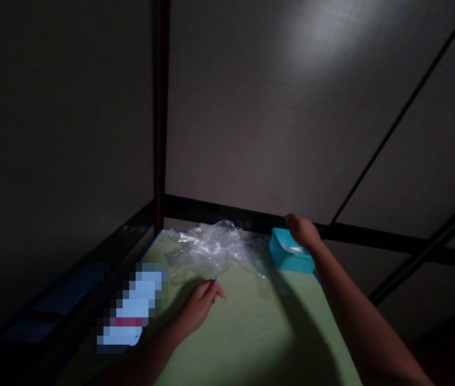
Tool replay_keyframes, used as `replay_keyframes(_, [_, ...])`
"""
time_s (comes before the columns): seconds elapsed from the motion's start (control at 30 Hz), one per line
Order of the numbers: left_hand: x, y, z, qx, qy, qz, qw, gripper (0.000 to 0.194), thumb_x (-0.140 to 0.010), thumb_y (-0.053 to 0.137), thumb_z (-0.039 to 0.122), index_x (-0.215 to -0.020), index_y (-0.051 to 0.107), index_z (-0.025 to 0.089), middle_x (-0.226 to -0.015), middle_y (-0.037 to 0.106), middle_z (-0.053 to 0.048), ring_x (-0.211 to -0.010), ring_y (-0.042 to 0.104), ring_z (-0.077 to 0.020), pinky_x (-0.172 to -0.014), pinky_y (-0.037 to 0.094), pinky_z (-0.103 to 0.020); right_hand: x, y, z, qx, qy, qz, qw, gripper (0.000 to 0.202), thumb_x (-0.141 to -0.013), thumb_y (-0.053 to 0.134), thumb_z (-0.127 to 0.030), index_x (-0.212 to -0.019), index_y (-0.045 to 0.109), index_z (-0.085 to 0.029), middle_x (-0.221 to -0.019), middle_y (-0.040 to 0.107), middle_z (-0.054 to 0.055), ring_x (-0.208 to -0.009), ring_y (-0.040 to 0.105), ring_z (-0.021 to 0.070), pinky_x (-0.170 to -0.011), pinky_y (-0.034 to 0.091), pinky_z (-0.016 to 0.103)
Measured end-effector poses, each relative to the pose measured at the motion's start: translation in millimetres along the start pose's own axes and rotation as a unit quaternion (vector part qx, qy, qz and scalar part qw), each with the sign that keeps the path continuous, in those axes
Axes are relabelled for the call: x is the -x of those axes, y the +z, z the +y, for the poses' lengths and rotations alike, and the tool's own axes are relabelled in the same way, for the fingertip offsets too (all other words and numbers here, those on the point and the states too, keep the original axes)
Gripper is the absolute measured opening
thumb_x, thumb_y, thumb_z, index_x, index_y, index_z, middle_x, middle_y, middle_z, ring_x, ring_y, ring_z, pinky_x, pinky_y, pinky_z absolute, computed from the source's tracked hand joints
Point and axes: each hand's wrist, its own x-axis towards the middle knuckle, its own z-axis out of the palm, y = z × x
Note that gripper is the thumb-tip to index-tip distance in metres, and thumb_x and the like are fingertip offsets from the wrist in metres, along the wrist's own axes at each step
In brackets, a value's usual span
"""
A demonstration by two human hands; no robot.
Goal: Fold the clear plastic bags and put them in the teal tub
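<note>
My left hand (202, 303) is over the green tabletop (247, 332), just in front of a heap of crumpled clear plastic bags (215, 247). Its thumb and fingers are pinched together, with a small pale tip showing at the thumb that is too small to name. At the far right corner of the table, my right hand (303, 231) hovers over a teal plastic box (291, 261). Its fingers are curled closed, and whatever they may hold is hidden. Something pale and shiny, perhaps plastic, lies inside the box.
A lit screen (136, 305), blurred into blocks, stands at the table's left side. Behind the table rises a grey panelled wall (251, 118) with a dark ledge (227, 212) along it. Another dark wall (58, 123) closes off the left. The light is dim.
</note>
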Motion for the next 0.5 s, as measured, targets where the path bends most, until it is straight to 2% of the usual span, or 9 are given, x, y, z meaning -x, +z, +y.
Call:
replay_keyframes(0.03, [0,-0.6,1,-0.006,0.014,0.017,1.0,0.053,-0.074,0.049,0.068,-0.061,0.062,0.018,-0.052,0.041,0.002,-0.051,0.038,-0.0129,-0.049,0.031,-0.024,8,2,-14,-0.002,-0.032,0.024,0.999,0.032,-0.092,0.038,-0.021,-0.119,0.056,-0.014,-0.113,0.063,0.014,-0.101,0.057,0.0207,-0.085,0.041,0.028])
replay_keyframes(0.07, [-1,-1.1,1,-0.016,0.027,0.03,0.999,0.051,-0.075,0.049,0.066,-0.059,0.061,0.019,-0.054,0.043,0.001,-0.054,0.041,-0.0142,-0.053,0.034,-0.025,17,8,-30,-0.025,-0.095,0.061,0.993,0.03,-0.09,0.041,-0.019,-0.114,0.058,-0.014,-0.108,0.064,0.014,-0.1,0.057,0.0212,-0.087,0.041,0.03])
replay_keyframes(0.1, [-1,-1.6,2,-0.028,0.042,0.045,0.998,0.049,-0.077,0.048,0.063,-0.058,0.06,0.02,-0.055,0.045,0.0,-0.057,0.044,-0.0155,-0.057,0.037,-0.026,25,17,-47,-0.047,-0.164,0.067,0.983,0.028,-0.088,0.044,-0.018,-0.11,0.06,-0.015,-0.105,0.064,0.013,-0.101,0.055,0.0221,-0.089,0.041,0.031])
replay_keyframes(0.17, [-3,-2.6,1,-0.057,0.068,0.072,0.993,0.046,-0.079,0.044,0.06,-0.057,0.055,0.021,-0.059,0.049,-0.001,-0.064,0.047,-0.0175,-0.066,0.04,-0.029,39,46,-82,-0.072,-0.253,0.05,0.963,0.028,-0.086,0.048,-0.02,-0.109,0.061,-0.016,-0.108,0.062,0.013,-0.104,0.053,0.0241,-0.091,0.041,0.035])
replay_keyframes(0.23, [-6,-4.1,0,-0.078,0.088,0.084,0.99,0.042,-0.081,0.04,0.056,-0.059,0.051,0.021,-0.061,0.05,-0.001,-0.066,0.048,-0.0182,-0.069,0.04,-0.03,45,81,-115,-0.095,-0.281,0.002,0.955,0.038,-0.083,0.054,-0.024,-0.119,0.057,-0.015,-0.117,0.058,0.013,-0.11,0.051,0.0248,-0.094,0.039,0.035])
replay_keyframes(0.27, [-7,-5.2,0,-0.083,0.095,0.086,0.988,0.039,-0.081,0.039,0.054,-0.061,0.049,0.022,-0.062,0.051,-0.001,-0.066,0.048,-0.0181,-0.069,0.04,-0.03,46,98,-130,-0.11,-0.267,-0.028,0.957,0.044,-0.081,0.058,-0.024,-0.124,0.055,-0.015,-0.12,0.056,0.014,-0.112,0.051,0.0246,-0.095,0.039,0.034])
replay_keyframes(0.33, [-10,-7.6,-1,-0.085,0.102,0.094,0.987,0.036,-0.081,0.04,0.052,-0.063,0.046,0.022,-0.063,0.05,0.0,-0.065,0.047,-0.0176,-0.067,0.04,-0.03,42,129,-153,-0.151,-0.171,-0.077,0.97,0.054,-0.077,0.062,-0.023,-0.129,0.05,-0.014,-0.125,0.054,0.014,-0.112,0.052,0.0226,-0.092,0.041,0.03])
replay_keyframes(0.4, [-12,-10.1,0,-0.08,0.101,0.103,0.986,0.035,-0.081,0.04,0.051,-0.062,0.044,0.022,-0.061,0.048,0.001,-0.063,0.046,-0.0168,-0.064,0.039,-0.03,37,148,-169,-0.155,-0.123,-0.082,0.977,0.046,-0.077,0.061,-0.019,-0.121,0.055,-0.009,-0.115,0.06,0.018,-0.098,0.06,0.0236,-0.082,0.044,0.032])
replay_keyframes(0.5, [-12,-12.6,2,-0.06,0.092,0.096,0.989,0.038,-0.082,0.04,0.051,-0.058,0.043,0.022,-0.056,0.041,0.002,-0.058,0.042,-0.0157,-0.059,0.037,-0.029,31,154,-177,-0.163,-0.097,-0.079,0.979,0.022,-0.074,0.058,-0.01,-0.094,0.066,-0.011,-0.088,0.067,0.013,-0.08,0.063,0.0236,-0.069,0.043,0.03])
